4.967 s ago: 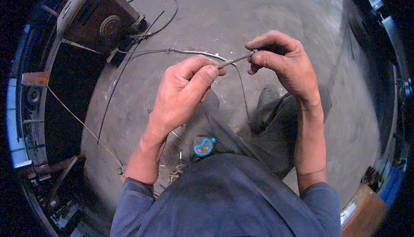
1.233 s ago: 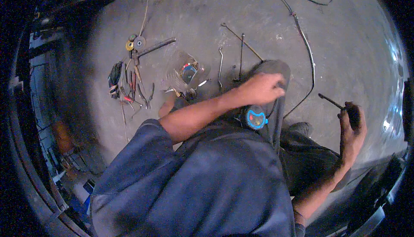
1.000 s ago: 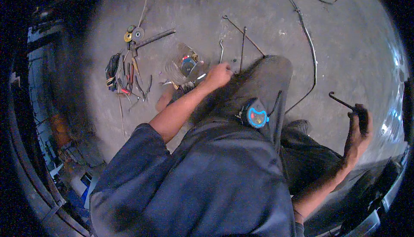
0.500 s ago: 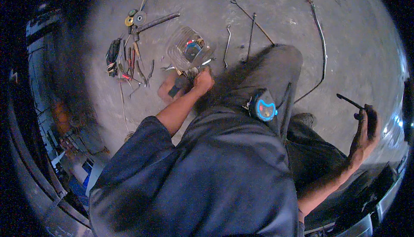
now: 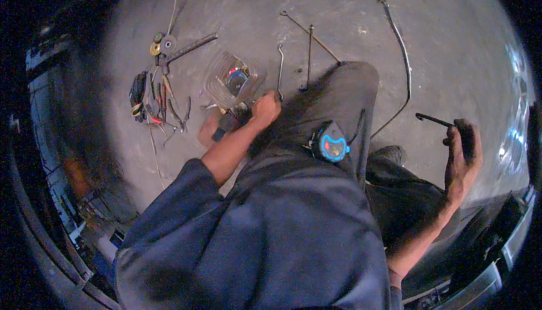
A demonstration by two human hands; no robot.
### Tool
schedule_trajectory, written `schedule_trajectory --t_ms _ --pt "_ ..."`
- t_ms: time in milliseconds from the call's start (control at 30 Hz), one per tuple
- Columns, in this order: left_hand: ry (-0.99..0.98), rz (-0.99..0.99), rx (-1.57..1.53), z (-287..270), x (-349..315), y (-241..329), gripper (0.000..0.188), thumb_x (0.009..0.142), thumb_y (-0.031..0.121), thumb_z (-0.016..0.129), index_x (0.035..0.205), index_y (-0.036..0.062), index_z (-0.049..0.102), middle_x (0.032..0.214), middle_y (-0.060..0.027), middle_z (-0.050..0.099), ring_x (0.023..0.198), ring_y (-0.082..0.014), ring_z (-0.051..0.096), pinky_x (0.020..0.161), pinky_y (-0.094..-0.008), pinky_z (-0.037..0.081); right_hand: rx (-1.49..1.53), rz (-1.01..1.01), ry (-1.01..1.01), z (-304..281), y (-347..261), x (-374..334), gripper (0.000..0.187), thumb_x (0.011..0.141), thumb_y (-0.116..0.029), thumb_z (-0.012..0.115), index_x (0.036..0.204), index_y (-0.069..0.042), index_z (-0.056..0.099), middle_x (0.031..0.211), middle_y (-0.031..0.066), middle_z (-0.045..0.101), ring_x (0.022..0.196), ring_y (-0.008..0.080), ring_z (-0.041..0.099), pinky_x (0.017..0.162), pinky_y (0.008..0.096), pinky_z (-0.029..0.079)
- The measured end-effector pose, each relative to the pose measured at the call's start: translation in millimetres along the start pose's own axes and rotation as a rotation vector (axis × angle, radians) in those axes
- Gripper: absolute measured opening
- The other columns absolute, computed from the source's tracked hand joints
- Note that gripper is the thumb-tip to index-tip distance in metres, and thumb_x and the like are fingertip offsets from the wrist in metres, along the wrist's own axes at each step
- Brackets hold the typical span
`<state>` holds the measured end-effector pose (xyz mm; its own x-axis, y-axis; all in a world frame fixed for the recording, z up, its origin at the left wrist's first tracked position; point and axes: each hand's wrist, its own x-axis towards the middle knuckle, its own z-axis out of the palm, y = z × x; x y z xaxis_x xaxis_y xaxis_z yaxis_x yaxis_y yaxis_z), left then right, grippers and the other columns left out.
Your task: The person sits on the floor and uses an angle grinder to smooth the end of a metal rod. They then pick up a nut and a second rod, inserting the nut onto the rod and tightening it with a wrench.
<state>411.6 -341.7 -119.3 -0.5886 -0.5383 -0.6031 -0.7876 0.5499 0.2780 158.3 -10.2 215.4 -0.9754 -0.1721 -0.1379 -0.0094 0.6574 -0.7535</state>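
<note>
My left hand [image 5: 266, 110] is low over the floor beside my bent knee, its fingers curled closed around the lower end of a slim metal wrench with bent ends [image 5: 280, 67]. Just left of it stands a clear plastic container [image 5: 255, 78] with small coloured and dark items inside. Raised at the right, my right hand [image 5: 466, 152] pinches a thin dark rod with a hooked tip [image 5: 433, 119] between thumb and fingers. The rod points left, clear of the floor.
Pliers and other hand tools [image 5: 161, 101] lie at the left, near a hammer [image 5: 192, 49] and grinding discs [image 5: 167, 44]. Two long rods [image 5: 310, 56] cross ahead of my knee. A cable [image 5: 402, 45] runs along the right. A black and blue device [image 5: 332, 142] rests on my lap.
My left hand has moved right, away from the container, to the wrench's lower end. The right hand still holds the dark rod. The whole view has shifted slightly.
</note>
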Motion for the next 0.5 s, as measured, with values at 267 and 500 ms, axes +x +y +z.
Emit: schedule_trajectory --t_ms 267,500 --pt "0.158 0.362 -0.269 -104.7 -35.5 79.0 0.026 0.095 0.023 0.052 0.104 -0.0002 0.054 0.094 -0.0240 0.066 0.087 -0.0432 0.065 0.078 -0.0510 0.049 0.272 -0.085 -0.048 2.3 -5.4 0.3 0.016 0.093 -0.009 0.063 0.104 0.003 0.063 0.090 0.0070 0.064 0.080 0.0149 0.060 0.074 0.0274 0.050" --pt "-0.184 0.515 -0.936 -166.9 -28.0 187.0 0.029 0.099 0.025 0.052 0.107 -0.0023 0.053 0.089 -0.0140 0.065 0.075 -0.0197 0.068 0.065 -0.0335 0.053 0.555 -0.070 -0.171 5.5 -2.6 4.3 0.021 0.095 -0.015 0.061 0.105 0.003 0.059 0.093 0.0096 0.060 0.078 0.0174 0.060 0.074 0.0350 0.053"
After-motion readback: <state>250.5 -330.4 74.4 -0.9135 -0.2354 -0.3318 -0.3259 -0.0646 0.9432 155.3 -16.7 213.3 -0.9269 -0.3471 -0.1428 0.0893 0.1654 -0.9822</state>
